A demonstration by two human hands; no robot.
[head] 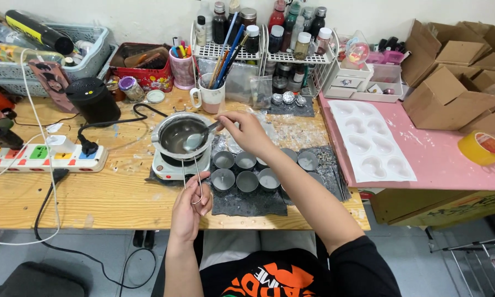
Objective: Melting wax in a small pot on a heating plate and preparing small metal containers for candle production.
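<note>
metal melting pot (177, 133) sat on small hotplate (173, 165), left hand (190, 206) gripped its wire handle (195, 181), right hand (246, 129) pinched spoon (197, 140), scuffed wooden table (66, 192), pink bench (440, 159), white wall (148, 19)

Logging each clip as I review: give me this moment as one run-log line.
left hand: grips wire handle of melting pot | right hand: holds spoon in pot | pot on small hotplate | metal tins beside

pot (177, 135) on hotplate (173, 168), tins (246, 171) right
</note>
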